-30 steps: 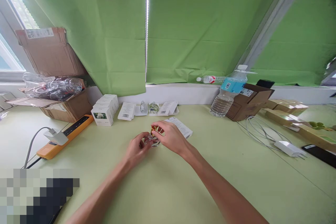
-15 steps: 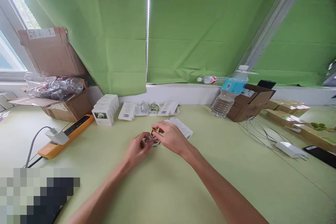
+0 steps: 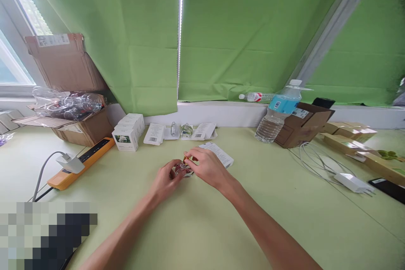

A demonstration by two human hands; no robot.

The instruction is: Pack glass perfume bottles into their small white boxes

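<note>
My left hand (image 3: 167, 177) is closed around the side of a small clear glass bottle (image 3: 188, 173) with a reddish tint, low over the table. At the bottle's top, my right hand (image 3: 209, 166) pinches a small gold-coloured cap (image 3: 185, 159) between thumb and fingers. Whether the cap is fixed to the bottle I cannot tell, since fingers cover much of both. Just behind my right hand lies a flat white printed box (image 3: 221, 155), partly hidden by it.
Stacked white boxes (image 3: 128, 135), opened white cartons (image 3: 155, 133) and a small glass bottle (image 3: 186, 130) line the back. An orange power strip (image 3: 90, 161) and cardboard box (image 3: 85, 128) stand left. Right are a large water bottle (image 3: 274, 118), brown box (image 3: 297, 128), charger (image 3: 352, 182) and phone (image 3: 387, 189).
The view has shifted slightly, so everything sits a few pixels further right. Both hands keep their hold on the bottle and cap; the cap shows a little less between my right fingers.
</note>
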